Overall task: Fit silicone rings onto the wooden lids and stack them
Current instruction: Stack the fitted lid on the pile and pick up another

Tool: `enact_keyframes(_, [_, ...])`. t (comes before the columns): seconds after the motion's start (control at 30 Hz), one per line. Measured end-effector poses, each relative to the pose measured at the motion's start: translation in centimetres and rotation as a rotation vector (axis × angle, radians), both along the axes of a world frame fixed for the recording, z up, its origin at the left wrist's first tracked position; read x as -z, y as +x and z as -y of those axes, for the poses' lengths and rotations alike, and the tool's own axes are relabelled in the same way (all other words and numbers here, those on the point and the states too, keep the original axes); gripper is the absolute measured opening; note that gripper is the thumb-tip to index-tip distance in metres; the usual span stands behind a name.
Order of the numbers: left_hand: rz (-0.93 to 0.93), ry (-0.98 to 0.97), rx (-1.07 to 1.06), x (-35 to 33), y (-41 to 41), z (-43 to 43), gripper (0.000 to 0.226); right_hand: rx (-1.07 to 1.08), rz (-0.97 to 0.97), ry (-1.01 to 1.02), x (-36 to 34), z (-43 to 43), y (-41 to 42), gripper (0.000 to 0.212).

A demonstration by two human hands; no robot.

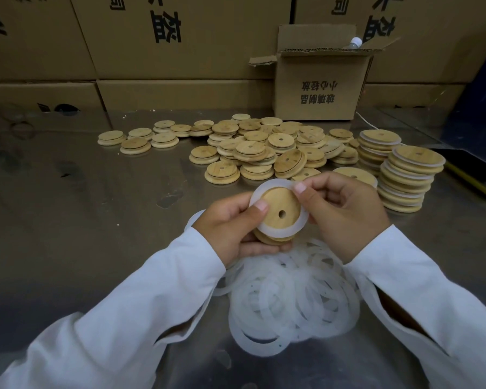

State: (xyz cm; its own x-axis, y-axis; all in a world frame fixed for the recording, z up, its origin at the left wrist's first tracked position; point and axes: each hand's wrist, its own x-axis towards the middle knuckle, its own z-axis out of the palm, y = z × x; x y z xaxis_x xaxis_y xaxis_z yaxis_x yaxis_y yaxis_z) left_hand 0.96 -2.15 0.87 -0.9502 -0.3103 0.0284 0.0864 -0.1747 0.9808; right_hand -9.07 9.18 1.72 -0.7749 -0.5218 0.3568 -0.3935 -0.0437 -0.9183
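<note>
The wooden lid (pixel 278 204) is held up between both sets of fingers, above the desk (pixel 96 206), with a silicone ring (pixel 299 224) worked around its narrower step. The left hand (pixel 230 226) cradles the lid from beneath, thumb pressing the ring's edge. The right hand (pixel 345 211) pinches the ring's far rim. The lid looks stiff and light and is best gripped by its edge. The ring seems soft and stretchy. Loose rings (pixel 286 299) lie under the fingers, bare lids (pixel 261 147) beyond them, and finished stacks (pixel 407 178) past the right fingers.

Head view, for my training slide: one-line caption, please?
Left hand and right hand fit a silicone ring onto a wooden lid over loose rings; bare lids and finished stacks lie beyond.
</note>
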Motion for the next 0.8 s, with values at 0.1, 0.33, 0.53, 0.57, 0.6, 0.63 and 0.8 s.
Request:
enact_keyframes(0.1, [0.003, -0.050, -0.046, 0.05, -0.02, -0.09, 0.018, 0.002, -0.015, 0.014, 0.00, 0.03, 0.02, 0.015])
enact_keyframes(0.33, [0.004, -0.071, -0.079, -0.03, -0.09, -0.14, 0.015, -0.014, 0.002, 0.039, -0.12, -0.06, -0.09, 0.016])
enact_keyframes(0.53, [0.000, -0.091, -0.103, -0.06, -0.09, -0.12, 0.015, -0.023, 0.095, 0.049, -0.39, -0.16, -0.30, 0.016])
enact_keyframes(0.57, [-0.004, -0.099, -0.107, -0.04, -0.10, -0.15, 0.015, -0.021, 0.112, 0.050, -0.43, -0.22, -0.34, 0.016])
enact_keyframes(0.6, [-0.005, -0.105, -0.111, -0.03, -0.13, -0.17, 0.015, -0.017, 0.128, 0.053, -0.45, -0.25, -0.39, 0.016])
enact_keyframes(0.63, [-0.003, -0.110, -0.115, -0.03, -0.16, -0.20, 0.015, -0.012, 0.138, 0.057, -0.46, -0.29, -0.44, 0.016])
enact_keyframes(0.8, [0.007, -0.111, -0.134, 0.10, -0.29, -0.30, 0.015, 0.022, 0.149, 0.091, -0.23, -0.19, -0.58, 0.018])
